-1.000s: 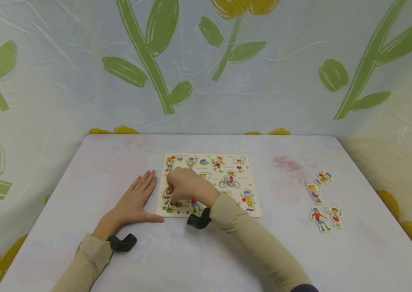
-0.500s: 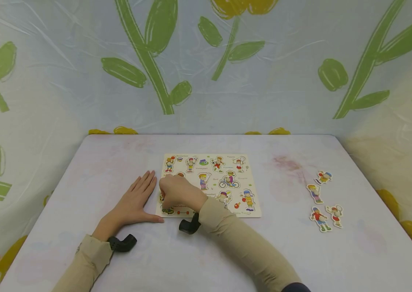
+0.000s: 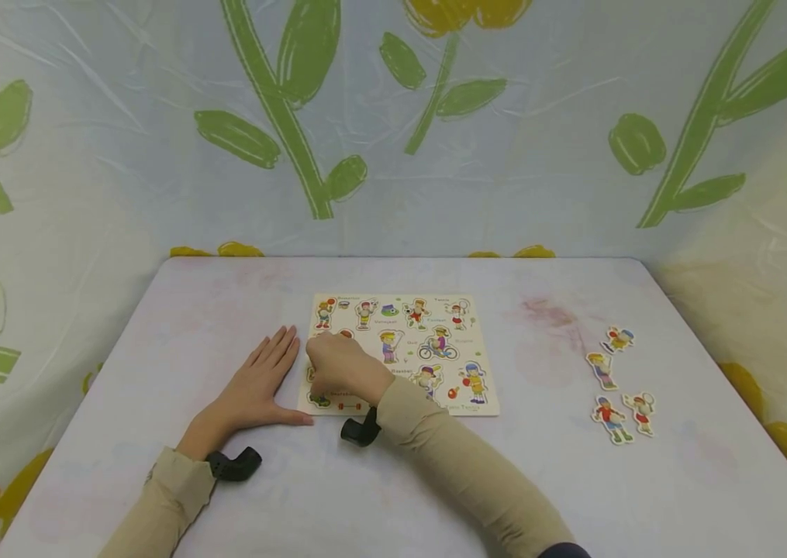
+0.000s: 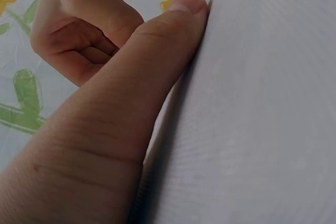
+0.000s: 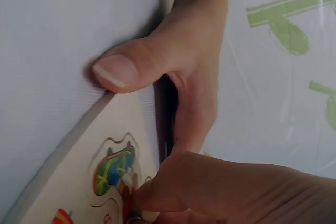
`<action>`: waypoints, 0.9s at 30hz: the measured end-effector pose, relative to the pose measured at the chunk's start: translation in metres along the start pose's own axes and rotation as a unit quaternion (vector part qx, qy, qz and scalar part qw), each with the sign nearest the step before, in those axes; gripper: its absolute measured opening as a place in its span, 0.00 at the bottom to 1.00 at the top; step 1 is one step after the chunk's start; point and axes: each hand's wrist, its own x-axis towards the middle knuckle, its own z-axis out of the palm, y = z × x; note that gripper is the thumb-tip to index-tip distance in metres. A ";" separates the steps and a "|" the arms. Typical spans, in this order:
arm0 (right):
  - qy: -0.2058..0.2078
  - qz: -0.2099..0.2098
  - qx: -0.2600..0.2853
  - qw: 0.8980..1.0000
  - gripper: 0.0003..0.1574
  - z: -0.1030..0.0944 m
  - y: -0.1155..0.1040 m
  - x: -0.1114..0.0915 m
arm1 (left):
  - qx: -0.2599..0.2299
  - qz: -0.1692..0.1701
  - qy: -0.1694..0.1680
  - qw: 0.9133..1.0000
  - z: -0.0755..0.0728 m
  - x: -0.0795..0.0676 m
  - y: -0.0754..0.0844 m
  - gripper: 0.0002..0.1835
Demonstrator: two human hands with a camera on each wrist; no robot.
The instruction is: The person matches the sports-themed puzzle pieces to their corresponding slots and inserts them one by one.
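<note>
A flat puzzle board (image 3: 461,358) with sports figures lies on the table. Over its lower left part is my right hand (image 3: 346,366), thumb and fingers bent together. In the right wrist view its fingertips pinch a skateboarder puzzle piece (image 5: 114,171), whose blue-green skateboard shows at its slot; the fingers hide most of the figure. My left hand (image 3: 264,381) lies flat beside the board's left edge, fingers straight, thumb (image 5: 118,72) right at the near left corner. Other pieces, such as the cyclist (image 3: 438,343) and the table tennis player (image 3: 474,382), sit on the board.
Several loose puzzle pieces lie at the right of the table: a blue-capped figure (image 3: 619,339), one in a yellow cap (image 3: 601,370), one in red and blue (image 3: 612,420) and a tennis player (image 3: 640,412). A flowered curtain (image 3: 505,186) stands behind the table.
My right hand has moved a little left and down over the board with the skateboarder piece, then stays nearly still. The left hand has not moved.
</note>
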 end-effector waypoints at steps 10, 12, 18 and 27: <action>0.007 0.007 -0.015 1.000 0.14 0.006 0.000 -0.006 | -0.003 -0.009 -0.007 1.000 0.002 0.000 0.001 0.74; 0.010 0.006 -0.014 1.000 0.15 0.007 0.001 -0.007 | -0.003 -0.008 -0.003 1.000 0.003 -0.001 0.001 0.74; 0.030 0.001 0.008 1.000 0.13 0.009 0.006 -0.011 | -0.003 -0.004 0.004 1.000 0.004 0.000 0.000 0.73; 0.052 -0.031 0.040 0.997 0.07 0.009 0.011 -0.015 | -0.008 -0.011 -0.002 1.000 0.003 0.000 0.001 0.73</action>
